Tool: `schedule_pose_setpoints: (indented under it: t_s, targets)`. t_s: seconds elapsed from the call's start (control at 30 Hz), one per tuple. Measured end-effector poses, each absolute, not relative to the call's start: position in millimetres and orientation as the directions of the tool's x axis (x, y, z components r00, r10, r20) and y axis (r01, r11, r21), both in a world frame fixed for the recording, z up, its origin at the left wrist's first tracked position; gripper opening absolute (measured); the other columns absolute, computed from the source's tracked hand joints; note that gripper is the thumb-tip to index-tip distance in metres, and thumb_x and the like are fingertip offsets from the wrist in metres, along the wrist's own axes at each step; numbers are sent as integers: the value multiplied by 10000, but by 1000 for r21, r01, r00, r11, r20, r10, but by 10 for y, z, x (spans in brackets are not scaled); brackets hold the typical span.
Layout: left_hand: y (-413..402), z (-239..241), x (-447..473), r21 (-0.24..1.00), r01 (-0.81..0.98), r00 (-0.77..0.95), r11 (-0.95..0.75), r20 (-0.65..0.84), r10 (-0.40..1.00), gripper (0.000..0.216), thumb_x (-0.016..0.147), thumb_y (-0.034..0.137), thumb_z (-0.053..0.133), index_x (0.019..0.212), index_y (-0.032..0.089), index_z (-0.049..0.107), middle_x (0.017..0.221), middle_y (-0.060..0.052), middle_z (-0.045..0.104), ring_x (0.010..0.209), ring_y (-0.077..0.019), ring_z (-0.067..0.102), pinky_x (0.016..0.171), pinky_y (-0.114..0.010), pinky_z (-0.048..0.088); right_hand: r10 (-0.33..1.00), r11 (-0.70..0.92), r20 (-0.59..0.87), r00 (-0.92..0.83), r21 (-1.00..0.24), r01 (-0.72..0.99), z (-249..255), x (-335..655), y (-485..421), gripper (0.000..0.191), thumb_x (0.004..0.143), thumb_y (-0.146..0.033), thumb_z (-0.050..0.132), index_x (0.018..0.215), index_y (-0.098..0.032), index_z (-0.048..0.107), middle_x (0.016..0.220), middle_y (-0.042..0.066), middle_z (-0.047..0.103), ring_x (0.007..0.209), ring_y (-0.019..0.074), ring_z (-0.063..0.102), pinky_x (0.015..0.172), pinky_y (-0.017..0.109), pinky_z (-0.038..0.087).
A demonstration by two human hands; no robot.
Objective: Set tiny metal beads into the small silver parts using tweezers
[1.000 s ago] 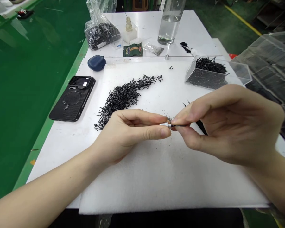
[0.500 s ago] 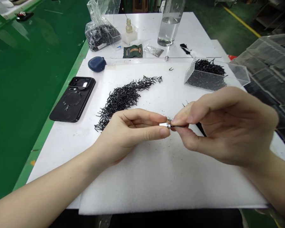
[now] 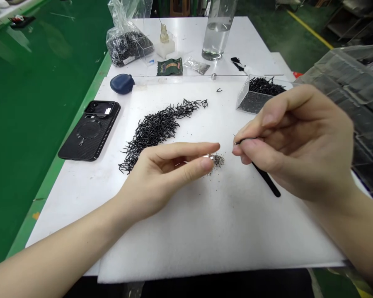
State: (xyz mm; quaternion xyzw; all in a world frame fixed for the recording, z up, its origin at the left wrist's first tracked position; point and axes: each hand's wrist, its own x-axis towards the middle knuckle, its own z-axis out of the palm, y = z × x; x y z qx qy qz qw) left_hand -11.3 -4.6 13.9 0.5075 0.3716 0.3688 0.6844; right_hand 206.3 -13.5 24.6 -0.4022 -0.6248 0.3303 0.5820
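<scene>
My left hand (image 3: 161,178) is closed, with a small silver metal piece (image 3: 208,157) pinched between thumb and fingers and mostly covered by the thumb. Off to its right and slightly higher, my right hand (image 3: 307,149) pinches a thin black bent wire piece (image 3: 247,140); a gap separates it from the silver piece. Fine dark crumbs (image 3: 218,160) lie on the white foam sheet (image 3: 220,240) beside my left fingertips. Behind my left hand spreads a heap of black bent wire pieces (image 3: 157,128). Black tweezers (image 3: 269,182) rest on the foam under my right hand, partly hidden.
A clear box (image 3: 243,97) of black pieces stands behind my right hand. On the left lie a phone (image 3: 88,130) and a dark blue case (image 3: 122,84). Farther back are a plastic bag (image 3: 124,45), a small bottle (image 3: 164,34), a green packet (image 3: 169,67) and a water container (image 3: 217,39).
My right hand has drawn up and away from the silver piece, taking the black wire piece with it. The tweezers and the crumbs show more fully now. The view has shifted slightly.
</scene>
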Motion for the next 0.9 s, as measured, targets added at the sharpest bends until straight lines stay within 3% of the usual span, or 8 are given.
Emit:
schedule_pose_setpoints:
  t_s: [0.2, 0.3, 0.43, 0.5, 0.7, 0.8, 0.9]
  targets:
    - [-127, 170, -78, 984, 53, 511, -170, 119, 852, 135, 823, 194, 888, 912, 291, 858, 927, -11, 841, 905, -205, 750, 782, -301, 589, 879, 476, 477, -9, -875, 95, 193, 2095, -89, 408, 737, 99, 716, 871, -285, 685, 783, -63, 736, 650, 145, 729, 539, 257, 608]
    - [-162, 138, -75, 884, 174, 601, -433, 254, 758, 105, 848, 184, 856, 893, 278, 842, 883, -12, 845, 837, -210, 734, 805, -326, 606, 886, 462, 463, -23, -880, 107, 178, 2115, -84, 406, 752, 82, 715, 880, -303, 686, 792, -53, 730, 629, 161, 711, 543, 299, 610]
    - [-178, 75, -81, 689, 192, 673, -699, 425, 605, 154, 851, 137, 818, 938, 263, 836, 861, -1, 846, 754, -204, 655, 796, -344, 596, 878, 479, 475, -59, -875, 68, 182, 2122, -85, 396, 779, 87, 699, 888, -293, 689, 802, -44, 726, 626, 152, 702, 559, 299, 603]
    - [-174, 59, -78, 651, 197, 680, -733, 448, 581, 138, 849, 146, 814, 938, 250, 831, 839, -9, 839, 757, -211, 627, 773, -346, 583, 876, 481, 478, -63, -875, 53, 184, 2119, -84, 389, 791, 96, 687, 892, -280, 688, 803, -41, 722, 630, 140, 699, 574, 283, 602]
    - [-179, 101, -67, 698, 234, 642, -677, 413, 646, 126, 812, 192, 859, 925, 229, 817, 926, -43, 836, 823, -216, 662, 803, -349, 559, 865, 499, 496, -74, -866, 30, 176, 2107, -82, 406, 773, 108, 685, 897, -279, 692, 805, -43, 719, 653, 141, 703, 613, 272, 627]
    - [-205, 109, -98, 715, 228, 538, -661, 473, 698, 284, 792, 208, 884, 1069, 224, 823, 1007, -73, 798, 884, -220, 679, 856, -362, 534, 875, 483, 481, -61, -875, 34, 186, 2096, -99, 400, 781, 111, 675, 899, -271, 686, 818, -38, 721, 676, 136, 708, 615, 257, 621]
    - [-232, 87, -142, 750, 202, 466, -630, 492, 735, 508, 832, 177, 833, 1319, 297, 751, 1168, -75, 743, 1033, -251, 663, 950, -395, 510, 886, 462, 459, -67, -886, 40, 198, 2090, -115, 373, 806, 93, 667, 905, -267, 669, 833, -35, 715, 705, 132, 716, 625, 246, 615]
